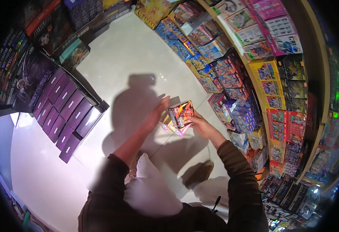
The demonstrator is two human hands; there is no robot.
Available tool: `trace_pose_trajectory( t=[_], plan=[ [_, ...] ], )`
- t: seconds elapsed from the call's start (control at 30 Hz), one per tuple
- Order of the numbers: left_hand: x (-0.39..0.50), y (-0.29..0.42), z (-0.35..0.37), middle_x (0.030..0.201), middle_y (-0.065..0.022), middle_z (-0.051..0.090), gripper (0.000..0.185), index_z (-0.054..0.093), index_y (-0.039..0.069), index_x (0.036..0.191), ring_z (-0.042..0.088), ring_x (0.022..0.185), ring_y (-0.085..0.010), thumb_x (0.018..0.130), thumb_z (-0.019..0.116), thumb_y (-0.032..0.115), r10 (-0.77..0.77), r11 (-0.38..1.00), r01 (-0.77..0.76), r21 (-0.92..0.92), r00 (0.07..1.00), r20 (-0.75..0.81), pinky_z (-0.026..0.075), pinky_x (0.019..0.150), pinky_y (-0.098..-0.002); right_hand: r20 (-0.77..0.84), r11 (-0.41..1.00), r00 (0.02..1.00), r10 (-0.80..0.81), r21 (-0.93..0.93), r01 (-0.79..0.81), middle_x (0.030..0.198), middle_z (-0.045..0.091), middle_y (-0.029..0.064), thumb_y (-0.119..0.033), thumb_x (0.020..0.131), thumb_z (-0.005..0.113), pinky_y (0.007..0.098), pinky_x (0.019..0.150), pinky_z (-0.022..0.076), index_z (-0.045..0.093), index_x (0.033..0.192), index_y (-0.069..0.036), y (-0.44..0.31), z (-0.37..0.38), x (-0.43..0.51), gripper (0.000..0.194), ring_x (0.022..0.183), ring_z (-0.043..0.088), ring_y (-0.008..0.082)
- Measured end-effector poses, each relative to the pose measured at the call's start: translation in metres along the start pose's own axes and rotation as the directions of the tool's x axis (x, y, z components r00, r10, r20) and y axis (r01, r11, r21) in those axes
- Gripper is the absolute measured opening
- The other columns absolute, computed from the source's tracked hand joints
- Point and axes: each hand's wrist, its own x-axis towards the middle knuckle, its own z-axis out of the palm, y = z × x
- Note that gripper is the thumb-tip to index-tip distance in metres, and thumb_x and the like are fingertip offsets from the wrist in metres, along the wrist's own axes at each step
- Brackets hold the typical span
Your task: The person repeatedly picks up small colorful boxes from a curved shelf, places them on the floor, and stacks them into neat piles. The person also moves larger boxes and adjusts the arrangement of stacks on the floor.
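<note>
My right hand [200,124] grips the lower right side of a small printed cardboard box [184,113] with a red and orange figure on a dark ground. Below that box, more small boxes with yellow and pink print [176,130] show in part; whether they are held or rest on something lower is not plain. Raised at the left of the boxes is my left hand [157,114], its fingers extended and its palm turned towards them. Its fingertips seem free of the dark box, though part of the hand's inner side is hidden.
Shelves with rows of colourful boxes [270,84] curve along the right. Boxes also stand low beside the tiled floor [108,55]. At left is a stack of purple boxes [68,104], with a teal-topped box [74,53] behind it. My shoe [198,174] is on the floor below.
</note>
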Motion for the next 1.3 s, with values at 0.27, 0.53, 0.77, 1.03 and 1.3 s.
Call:
trace_pose_trajectory(
  t=[0.27, 0.53, 0.77, 1.03, 1.3],
  plan=[
    [-0.019, 0.027, 0.04, 0.112, -0.0157, 0.06, 0.061, 0.042, -0.001, 0.128, 0.057, 0.105, -0.0202, 0.08, 0.068, 0.026, 0.141, 0.913, -0.158, 0.377, 0.987, 0.073, 0.043, 0.089, -0.0301, 0.036, 0.73, 0.978, -0.204, -0.66, 0.177, 0.11, 0.058, 0.0061, -0.024, 0.087, 0.06, 0.0287, 0.087, 0.0416, 0.042, 0.13, -0.004, -0.068, -0.017, 0.0, 0.05, 0.099, 0.052, 0.0115],
    [-0.062, 0.011, 0.03, 0.113, -0.0119, 0.056, 0.06, 0.041, 0.0, 0.128, 0.053, 0.103, -0.0159, 0.08, 0.069, 0.023, 0.099, 0.995, -0.099, 0.034, 0.995, -0.001, 0.043, 0.089, -0.03, -0.003, -0.018, 0.532, -0.847, -0.999, -0.034, 0.077, 0.06, 0.0106, -0.016, 0.08, 0.062, 0.0373, 0.068, 0.0463, 0.059, 0.083, -0.003, -0.197, -0.029, 0.068, 0.014, 0.075, 0.057, 0.0297],
    [-0.091, 0.008, 0.021, 0.107, -0.0162, 0.057, 0.06, 0.042, 0.004, 0.13, 0.056, 0.097, -0.0269, 0.08, 0.067, 0.025, 0.266, 0.792, -0.282, 0.542, 0.958, 0.11, 0.044, 0.086, -0.0384, 0.009, -0.157, 0.458, -0.889, -0.945, -0.285, 0.105, 0.058, 0.0256, -0.042, 0.073, 0.069, 0.0386, 0.084, 0.0443, 0.053, 0.11, 0.009, -0.248, -0.038, 0.127, 0.065, 0.104, 0.054, 0.0349],
    [-0.086, 0.003, 0.028, 0.099, -0.0183, 0.056, 0.054, 0.047, 0.008, 0.125, 0.054, 0.093, -0.0355, 0.081, 0.064, 0.034, 0.331, 0.756, -0.309, 0.576, 0.941, 0.07, 0.044, 0.082, -0.0413, -0.236, 0.116, 0.686, -0.688, -0.969, -0.218, 0.097, 0.062, 0.027, -0.048, 0.066, 0.069, 0.0438, 0.082, 0.0469, 0.059, 0.098, 0.008, -0.268, -0.068, 0.157, 0.065, 0.098, 0.059, 0.0385],
    [-0.082, 0.001, 0.023, 0.1, -0.0199, 0.055, 0.057, 0.047, 0.004, 0.124, 0.054, 0.094, -0.036, 0.081, 0.063, 0.037, 0.265, 0.806, -0.253, 0.536, 0.963, 0.056, 0.045, 0.082, -0.0425, -0.098, -0.072, 0.62, -0.778, -0.967, -0.243, 0.109, 0.058, 0.0274, -0.039, 0.067, 0.071, 0.0402, 0.088, 0.044, 0.044, 0.117, 0.008, -0.264, -0.057, 0.153, 0.075, 0.106, 0.056, 0.0377]
  ],
)
